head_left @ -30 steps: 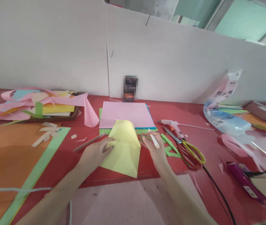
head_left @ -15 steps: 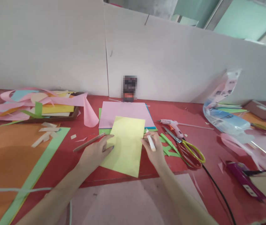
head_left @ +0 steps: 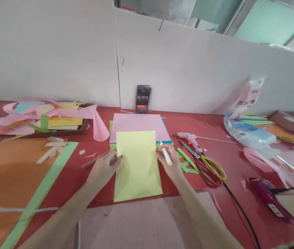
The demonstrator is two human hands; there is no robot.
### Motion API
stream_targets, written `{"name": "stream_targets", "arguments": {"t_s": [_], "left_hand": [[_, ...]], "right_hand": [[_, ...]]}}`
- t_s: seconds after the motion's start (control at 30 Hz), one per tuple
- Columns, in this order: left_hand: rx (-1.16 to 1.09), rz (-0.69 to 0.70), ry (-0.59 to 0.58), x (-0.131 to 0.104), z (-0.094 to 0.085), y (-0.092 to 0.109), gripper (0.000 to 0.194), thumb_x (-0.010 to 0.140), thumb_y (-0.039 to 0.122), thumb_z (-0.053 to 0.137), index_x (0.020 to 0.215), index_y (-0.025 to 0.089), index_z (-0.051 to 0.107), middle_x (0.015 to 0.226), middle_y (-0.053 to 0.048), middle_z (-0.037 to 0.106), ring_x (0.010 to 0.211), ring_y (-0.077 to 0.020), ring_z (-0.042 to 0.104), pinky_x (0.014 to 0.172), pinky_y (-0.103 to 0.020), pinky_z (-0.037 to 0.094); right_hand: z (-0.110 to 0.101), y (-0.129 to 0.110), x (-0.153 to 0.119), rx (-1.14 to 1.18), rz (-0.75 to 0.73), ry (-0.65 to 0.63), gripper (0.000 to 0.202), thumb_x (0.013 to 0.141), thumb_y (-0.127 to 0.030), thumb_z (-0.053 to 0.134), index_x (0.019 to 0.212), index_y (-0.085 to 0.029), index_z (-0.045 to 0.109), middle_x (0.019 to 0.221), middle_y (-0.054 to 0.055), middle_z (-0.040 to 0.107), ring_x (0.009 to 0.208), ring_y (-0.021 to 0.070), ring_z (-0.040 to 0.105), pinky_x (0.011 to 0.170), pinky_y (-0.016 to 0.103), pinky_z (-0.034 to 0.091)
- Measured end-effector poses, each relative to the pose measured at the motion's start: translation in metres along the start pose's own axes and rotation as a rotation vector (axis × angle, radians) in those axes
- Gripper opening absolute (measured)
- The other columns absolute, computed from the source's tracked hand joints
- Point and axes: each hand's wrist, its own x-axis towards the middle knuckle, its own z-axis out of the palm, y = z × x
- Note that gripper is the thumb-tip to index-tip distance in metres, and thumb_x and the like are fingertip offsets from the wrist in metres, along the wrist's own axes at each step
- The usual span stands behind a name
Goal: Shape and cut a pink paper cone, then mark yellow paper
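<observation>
A pale yellow sheet of paper is upright between my hands, its lower edge towards me. My left hand pinches its left edge, the thumb on the near face. A thin brownish stick runs behind that hand; whether it is gripped or lies on the table I cannot tell. My right hand is closed at the sheet's right edge and also holds a white marker-like pen. Behind the yellow sheet lies a pink sheet on blue and green ones.
Right of my hands lie a glue gun, scissors and green paper scraps. On the left are a tray of paper pieces, a pink paper cone and orange paper. A purple tool lies far right.
The yellow sheet has turned from a slant to nearly straight and shifted slightly left and towards me. My left hand now grips its edge rather than reaching over it.
</observation>
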Motion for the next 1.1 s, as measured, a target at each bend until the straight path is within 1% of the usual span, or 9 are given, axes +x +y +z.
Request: {"name": "stream_targets", "arguments": {"t_s": [0.13,0.27,0.37,0.57,0.73,0.83,0.9,0.97,1.1], "left_hand": [[0.063,-0.001,0.005,-0.001,0.003,-0.002,0.022,0.079,0.031,0.038,0.061,0.02,0.033,0.053,0.005,0.034,0.049,-0.0103,0.039,0.052,-0.023,0.027],[0.114,-0.022,-0.022,-0.001,0.004,-0.001,0.019,0.08,0.029,0.036,0.063,0.02,0.033,0.052,0.005,0.037,0.048,-0.0108,0.041,0.051,-0.023,0.025],[0.154,-0.042,-0.056,-0.002,0.003,0.001,0.02,0.08,0.03,0.036,0.064,0.02,0.033,0.05,0.005,0.037,0.046,-0.0108,0.041,0.049,-0.023,0.023],[0.21,-0.052,-0.081,-0.002,0.001,0.003,0.025,0.083,0.035,0.036,0.063,0.02,0.032,0.05,0.005,0.038,0.047,-0.0115,0.041,0.047,-0.023,0.02],[0.229,-0.058,-0.093,-0.002,0.001,0.001,0.026,0.085,0.039,0.034,0.067,0.02,0.04,0.051,0.004,0.043,0.049,-0.0134,0.047,0.047,-0.024,0.022],[0.179,-0.124,-0.039,-0.002,-0.003,0.003,0.026,0.083,0.043,0.038,0.09,0.021,0.048,0.056,0.004,0.05,0.057,-0.0157,0.054,0.049,-0.023,0.029],[0.135,-0.168,0.036,-0.003,-0.006,0.005,0.039,0.082,0.046,0.039,0.112,0.021,0.043,0.061,0.004,0.054,0.06,-0.0162,0.057,0.051,-0.023,0.034],[0.127,-0.148,0.059,-0.003,-0.007,0.006,0.046,0.082,0.048,0.037,0.121,0.023,0.039,0.064,0.004,0.056,0.059,-0.0156,0.058,0.054,-0.023,0.037],[0.154,0.021,-0.138,-0.004,-0.003,0.005,0.035,0.082,0.048,0.038,0.108,0.03,0.054,0.078,0.002,0.063,0.071,-0.0159,0.06,0.062,-0.024,0.04]], "right_hand": [[0.002,0.0,-0.001,-0.092,-0.031,-0.037,0.022,0.072,-0.03,0.061,0.089,-0.023,0.049,0.088,0.004,0.063,0.078,0.0183,0.062,0.073,0.032,0.049],[0.002,-0.006,0.0,-0.076,0.023,0.095,0.024,0.074,-0.042,0.057,0.086,-0.021,0.055,0.083,0.005,0.065,0.075,0.0191,0.062,0.064,0.03,0.05],[0.002,-0.007,0.001,0.071,0.117,0.15,0.036,0.077,-0.051,0.049,0.085,-0.018,0.061,0.069,0.004,0.064,0.063,0.0179,0.061,0.054,0.028,0.049],[0.0,-0.005,-0.001,0.143,0.133,0.157,0.041,0.079,-0.051,0.047,0.074,-0.014,0.065,0.039,-0.003,0.047,0.047,0.0139,0.055,0.054,0.026,0.045],[0.002,-0.009,-0.003,0.251,0.133,-0.022,0.037,0.082,-0.048,0.044,0.078,-0.017,0.063,0.036,-0.007,0.038,0.038,0.0104,0.047,0.051,0.024,0.044],[0.004,-0.011,-0.003,0.24,0.157,-0.169,0.031,0.082,-0.046,0.046,0.075,-0.019,0.06,0.038,-0.008,0.038,0.037,0.0083,0.041,0.057,0.026,0.048],[0.005,-0.011,-0.002,0.184,0.156,-0.184,0.03,0.081,-0.046,0.046,0.072,-0.019,0.058,0.038,-0.008,0.038,0.039,0.0088,0.043,0.059,0.026,0.048],[0.006,-0.01,-0.002,0.152,0.148,-0.176,0.03,0.081,-0.046,0.046,0.071,-0.019,0.056,0.037,-0.008,0.037,0.041,0.0096,0.045,0.06,0.026,0.049],[0.007,-0.011,-0.001,0.177,0.144,-0.18,0.029,0.081,-0.046,0.046,0.073,-0.02,0.056,0.037,-0.008,0.039,0.041,0.0104,0.047,0.062,0.028,0.05]]}}
